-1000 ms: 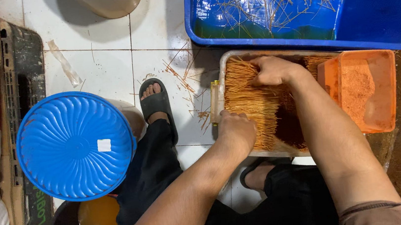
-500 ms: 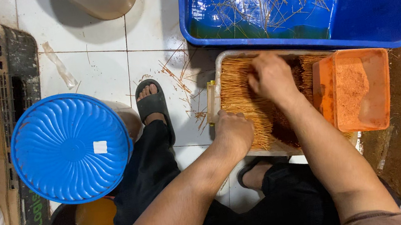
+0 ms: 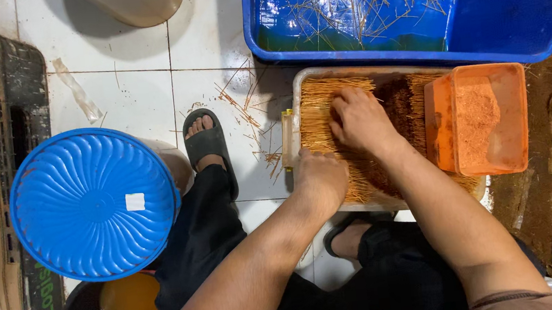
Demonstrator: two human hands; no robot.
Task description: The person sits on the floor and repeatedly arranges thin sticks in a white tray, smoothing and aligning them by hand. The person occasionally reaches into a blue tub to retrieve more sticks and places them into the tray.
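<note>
Both hands are working down in the shallow pale tray [image 3: 298, 108] on the floor, and everything else is sitting around that tray. The left hand [image 3: 321, 177] is resting at the tray's near left corner, fingers curled down over the ends of the thin tan sticks [image 3: 326, 112]; whether it is actually pinching any of them, I cannot tell from here. The right hand [image 3: 359, 122] is lying further in, towards the middle of the tray, palm down and fingers spread loosely, pressing flat on the sticks rather than closing round them. The sticks are lying packed side by side across the tray's left half, with darker reddish-brown ones showing just right of the right hand. An orange tub [image 3: 478, 128] of orange powder is sitting over the tray's right end. Beyond the tray's far edge, a big blue basin [image 3: 520, 6] is holding loose scattered sticks and one thick bundle at its far rim. Stray sticks are lying on the white tiles [image 3: 140, 94] just left of the tray. Well to the tray's left, a round ribbed blue lid [image 3: 93, 203] is sitting, and between lid and tray the person's foot in a dark sandal [image 3: 206, 142] is planted on the tiles.
</note>
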